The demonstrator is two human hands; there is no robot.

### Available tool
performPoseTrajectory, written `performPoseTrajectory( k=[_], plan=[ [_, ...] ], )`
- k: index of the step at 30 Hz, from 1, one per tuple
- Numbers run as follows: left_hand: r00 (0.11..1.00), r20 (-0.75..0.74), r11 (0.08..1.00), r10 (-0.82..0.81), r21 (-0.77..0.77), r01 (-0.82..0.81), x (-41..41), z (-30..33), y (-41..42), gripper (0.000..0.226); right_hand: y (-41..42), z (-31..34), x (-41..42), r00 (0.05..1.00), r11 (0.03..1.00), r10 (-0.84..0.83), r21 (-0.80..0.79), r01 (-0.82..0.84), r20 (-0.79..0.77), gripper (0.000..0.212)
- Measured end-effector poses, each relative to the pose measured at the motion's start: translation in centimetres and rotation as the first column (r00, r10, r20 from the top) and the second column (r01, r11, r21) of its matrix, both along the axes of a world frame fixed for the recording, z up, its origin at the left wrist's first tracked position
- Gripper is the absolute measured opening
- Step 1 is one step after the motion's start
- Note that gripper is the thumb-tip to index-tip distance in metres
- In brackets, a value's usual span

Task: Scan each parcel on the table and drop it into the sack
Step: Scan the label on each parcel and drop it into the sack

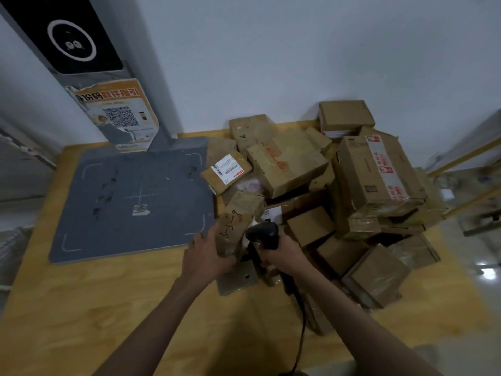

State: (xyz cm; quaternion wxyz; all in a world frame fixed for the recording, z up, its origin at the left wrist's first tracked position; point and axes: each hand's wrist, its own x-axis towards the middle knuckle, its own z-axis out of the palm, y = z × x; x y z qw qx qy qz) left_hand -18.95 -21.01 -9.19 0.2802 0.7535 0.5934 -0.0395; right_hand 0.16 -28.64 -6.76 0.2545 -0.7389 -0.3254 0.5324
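Observation:
My left hand (pixel 206 256) grips a small brown cardboard parcel (pixel 235 226) with pen scribbles on it, held upright above the wooden table (pixel 108 308). Close to its right, my right hand (pixel 282 253) holds a black handheld scanner (pixel 264 233) by the handle, its head pointing at the parcel. The scanner's cable (pixel 299 335) trails down toward me. A pile of cardboard parcels (pixel 325 185) covers the right side of the table. No sack is in view.
A grey scanning mat (pixel 130 202) lies on the table's left half, below a grey post (pixel 89 77) with a QR poster. A labelled parcel (pixel 226 170) leans on the mat's right edge. A white wall stands behind; shelving frames flank both sides.

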Motion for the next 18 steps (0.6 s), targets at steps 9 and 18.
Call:
performPoseTrajectory(
  k=[9,18],
  plan=[
    [0.960,0.267,0.967,0.088,-0.255,-0.018,-3.3,-0.6,-3.3,0.075,-2.2,-0.4,-5.8,0.886,0.956,-0.265,0.018,0.294,-0.381,0.023],
    [0.951,0.308,1.000,-0.006,-0.024,0.014,-4.5,0.2,-3.9,0.064,-3.5,-1.1,-8.0,0.855,0.908,-0.372,0.051,0.417,-0.361,0.023]
  ],
)
